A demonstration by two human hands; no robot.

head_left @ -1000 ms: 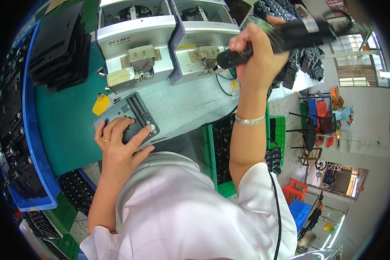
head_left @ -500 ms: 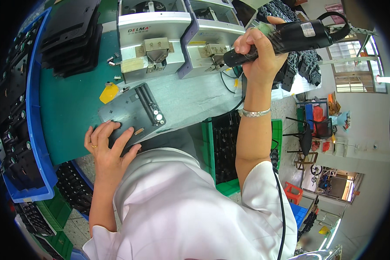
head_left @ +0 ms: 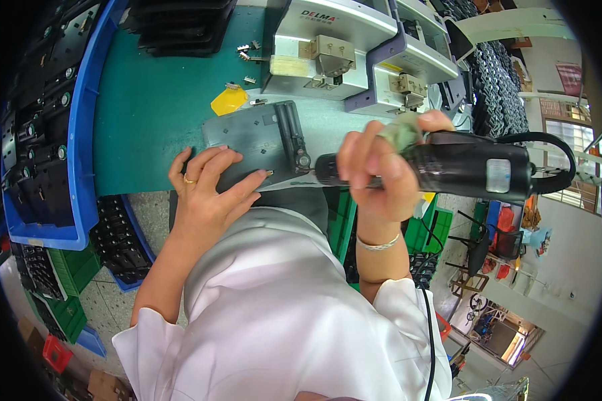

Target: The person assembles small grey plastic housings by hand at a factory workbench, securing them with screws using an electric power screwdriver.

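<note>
A dark grey plastic panel [head_left: 254, 134] lies on the table's near edge, with a ridge along its right side and a small round silver part [head_left: 304, 161] at its near right corner. My left hand [head_left: 211, 177] rests on the panel's near left part, fingers spread. Its index fingertip is by a small brass-coloured piece [head_left: 269, 174]. My right hand [head_left: 381, 167] is wrapped round a black corded electric screwdriver [head_left: 471, 164], held level. Its tip points left at the panel's near right corner; I cannot tell whether it touches. Greenish wrapping [head_left: 403, 130] shows at the grip.
Two grey screw-feeder machines [head_left: 321, 23] stand behind the panel. A yellow piece [head_left: 229, 101] and small metal parts [head_left: 249, 48] lie on the green mat [head_left: 150, 127]. Black panels [head_left: 180, 27] are stacked behind. A blue crate [head_left: 80, 160] of black parts stands left.
My right hand has brought the screwdriver down and toward me from the feeder, to the panel's corner. My left hand stays on the panel. The whole view has shifted.
</note>
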